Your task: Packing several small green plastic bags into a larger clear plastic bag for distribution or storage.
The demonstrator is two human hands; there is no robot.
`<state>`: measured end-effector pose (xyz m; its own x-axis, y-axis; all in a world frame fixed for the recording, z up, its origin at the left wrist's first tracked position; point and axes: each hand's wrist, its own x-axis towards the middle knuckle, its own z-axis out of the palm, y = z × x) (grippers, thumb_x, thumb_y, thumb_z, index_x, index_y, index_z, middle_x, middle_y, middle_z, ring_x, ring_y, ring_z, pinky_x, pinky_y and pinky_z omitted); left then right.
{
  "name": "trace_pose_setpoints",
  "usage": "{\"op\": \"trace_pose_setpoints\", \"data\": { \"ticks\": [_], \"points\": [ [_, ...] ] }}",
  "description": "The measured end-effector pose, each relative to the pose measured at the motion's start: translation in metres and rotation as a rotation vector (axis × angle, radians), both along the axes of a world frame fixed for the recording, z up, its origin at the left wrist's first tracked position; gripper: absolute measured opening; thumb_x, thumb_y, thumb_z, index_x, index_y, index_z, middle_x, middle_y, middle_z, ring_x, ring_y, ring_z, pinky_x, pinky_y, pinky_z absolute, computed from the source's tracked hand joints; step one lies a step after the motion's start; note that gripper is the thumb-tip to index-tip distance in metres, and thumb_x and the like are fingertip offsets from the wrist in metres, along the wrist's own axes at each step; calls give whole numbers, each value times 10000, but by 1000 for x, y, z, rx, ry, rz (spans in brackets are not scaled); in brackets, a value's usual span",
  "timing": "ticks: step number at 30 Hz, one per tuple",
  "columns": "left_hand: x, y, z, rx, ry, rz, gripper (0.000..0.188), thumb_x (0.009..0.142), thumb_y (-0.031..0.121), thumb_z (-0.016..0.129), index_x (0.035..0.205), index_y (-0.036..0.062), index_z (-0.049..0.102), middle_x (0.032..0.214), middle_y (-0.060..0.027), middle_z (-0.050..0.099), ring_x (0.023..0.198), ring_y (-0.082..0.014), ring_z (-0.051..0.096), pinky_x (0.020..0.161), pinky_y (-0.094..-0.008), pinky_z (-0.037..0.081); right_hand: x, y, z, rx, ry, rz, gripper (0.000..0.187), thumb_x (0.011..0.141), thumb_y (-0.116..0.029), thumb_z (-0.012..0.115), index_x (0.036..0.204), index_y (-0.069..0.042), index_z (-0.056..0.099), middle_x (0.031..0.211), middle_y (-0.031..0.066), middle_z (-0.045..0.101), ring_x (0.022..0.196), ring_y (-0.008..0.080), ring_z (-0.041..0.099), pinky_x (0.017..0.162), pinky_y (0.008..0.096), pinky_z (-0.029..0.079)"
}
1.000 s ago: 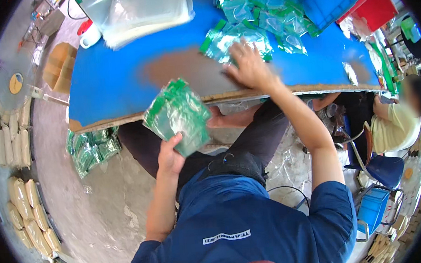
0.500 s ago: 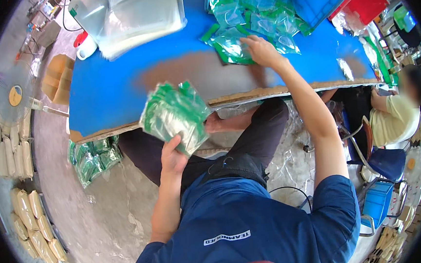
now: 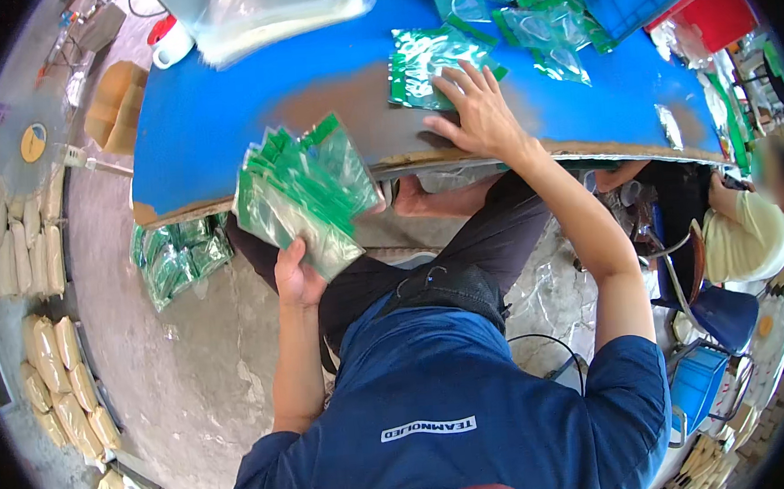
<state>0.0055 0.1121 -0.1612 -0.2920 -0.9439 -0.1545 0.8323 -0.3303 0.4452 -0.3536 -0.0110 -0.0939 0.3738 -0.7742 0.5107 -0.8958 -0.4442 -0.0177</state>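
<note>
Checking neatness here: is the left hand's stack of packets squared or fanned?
Fanned: the packets in the left hand splay, their green edges lying at different angles.

Worktable [image 3: 220, 120] and stacked packages [image 3: 52, 359] show a workshop.

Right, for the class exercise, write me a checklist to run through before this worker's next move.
1. Left hand gripping the fanned packets: ok.
2. Fanned packets' edges lined up: not ok, splayed.
3. Exact number of fanned packets: cannot tell, they overlap.
4. Right hand at the green-edged packets on the table: ok, fingers spread over them.
5. White mug away from both hands: ok.
</note>
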Motion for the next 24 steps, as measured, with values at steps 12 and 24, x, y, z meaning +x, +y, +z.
{"op": "trace_pose_setpoints", "data": {
  "ticks": [12,24],
  "points": [
    [-51,-8,17,57,-248,25,543,957,106,626,1442,7,404,1398,-122,535,1303,-275,512,1131,-465,394,90,45,-1,244,-343,471,292,962,-195,544,1145,15,632,1175,212,590,1065,385,545,914,462,452],
    [-22,-14,3,-7,-128,-12,614,889,58,648,1451,11,404,1413,-123,527,1310,-293,507,1138,-491,379,65,29,0,-26,-31,36,610,930,-536,581,1153,31,587,1190,263,597,1135,458,548,990,574,414]
  ]
}}
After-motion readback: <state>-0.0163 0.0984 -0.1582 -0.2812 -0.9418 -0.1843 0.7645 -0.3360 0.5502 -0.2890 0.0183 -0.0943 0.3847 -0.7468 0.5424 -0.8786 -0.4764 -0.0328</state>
